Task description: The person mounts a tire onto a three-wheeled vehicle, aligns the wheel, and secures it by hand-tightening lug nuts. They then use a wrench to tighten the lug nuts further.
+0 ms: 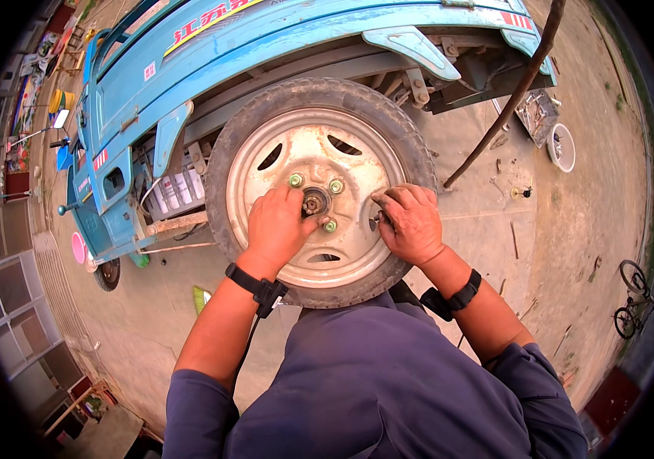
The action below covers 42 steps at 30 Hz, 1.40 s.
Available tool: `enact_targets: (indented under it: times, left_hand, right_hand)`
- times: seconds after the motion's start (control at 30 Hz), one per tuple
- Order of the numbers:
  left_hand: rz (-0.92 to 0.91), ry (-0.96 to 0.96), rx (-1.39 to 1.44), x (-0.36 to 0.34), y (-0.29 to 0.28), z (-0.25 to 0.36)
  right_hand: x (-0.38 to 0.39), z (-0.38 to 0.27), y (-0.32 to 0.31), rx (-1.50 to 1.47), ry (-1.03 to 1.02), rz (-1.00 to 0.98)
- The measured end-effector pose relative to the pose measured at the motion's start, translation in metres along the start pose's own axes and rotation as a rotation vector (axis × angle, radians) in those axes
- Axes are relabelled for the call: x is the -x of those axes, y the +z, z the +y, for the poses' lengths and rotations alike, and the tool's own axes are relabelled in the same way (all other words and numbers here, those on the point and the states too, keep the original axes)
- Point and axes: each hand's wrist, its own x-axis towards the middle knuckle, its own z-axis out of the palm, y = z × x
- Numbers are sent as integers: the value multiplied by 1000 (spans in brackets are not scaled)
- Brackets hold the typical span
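A wheel (315, 294) with a black tyre and a worn, cream-coloured rim stands upright in front of me, against the side of a blue cargo vehicle (143, 111). Greenish wheel nuts (336, 186) surround its dark centre hub (314, 202). My left hand (272, 229) is closed at the hub's left side, thumb reaching below it near a nut; whatever its fingertips grip is hidden. On the rim's right, beside a slot, my right hand (411, 226) has fingers and thumb bent together. I cannot make out what lies between them.
A long wooden pole (507, 107) leans at the right. Beyond it are a tray of metal parts (537, 115), a white bucket (562, 148) and a small object (522, 193) on the ground. A green broom head (201, 298) lies left of me; a bicycle (633, 302) stands far right.
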Motion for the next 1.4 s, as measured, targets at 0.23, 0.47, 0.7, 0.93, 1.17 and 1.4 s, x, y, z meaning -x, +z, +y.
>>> enact_targets:
  times: [0.23, 0.47, 0.7, 0.93, 1.17, 1.4]
  left_hand:
    - [89, 138, -6, -2, 8, -2]
    - [54, 206, -39, -6, 5, -5]
    - [37, 252, -85, -4, 9, -9]
    - [67, 137, -5, 0, 2, -3]
    - [50, 82, -54, -1, 12, -1]
    - [-62, 292, -160, -9, -2, -11]
  right_hand:
    - [0, 0, 0, 8, 0, -9]
    - [0, 0, 0, 5, 0, -10]
    - [1, 0, 1, 2, -5, -4]
    - [1, 1, 0, -3, -3, -6]
    - [1, 2, 1, -4, -11, 3]
    - [1, 1, 0, -19, -10, 3]
